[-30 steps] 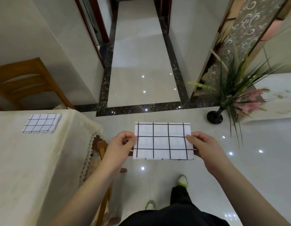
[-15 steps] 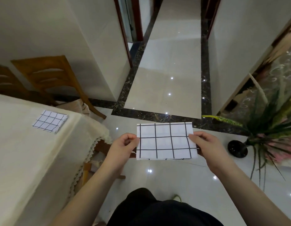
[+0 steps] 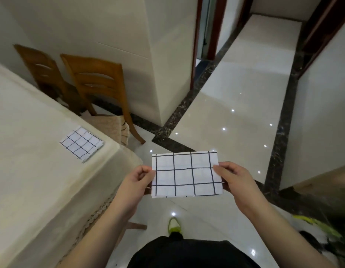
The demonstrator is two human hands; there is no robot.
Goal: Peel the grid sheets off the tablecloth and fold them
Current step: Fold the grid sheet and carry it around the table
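A white sheet with a black grid (image 3: 187, 174), folded into a rectangle, hangs in the air over the floor in front of me. My left hand (image 3: 135, 182) pinches its left edge and my right hand (image 3: 234, 179) pinches its right edge, thumbs on the near face. A second folded grid sheet (image 3: 81, 145) lies flat on the cream tablecloth (image 3: 32, 161), near the table's far right corner, well left of both hands.
Two wooden chairs (image 3: 98, 84) stand against the wall behind the table. A white pillar (image 3: 167, 60) rises ahead, with a glossy tiled corridor (image 3: 235, 97) to its right. A potted plant (image 3: 326, 235) shows at the lower right. My foot (image 3: 174, 225) is on the floor below.
My view has turned left: the table and chairs moved toward the centre and the plant slid to the lower right. Both hands keep holding the folded sheet the same way.
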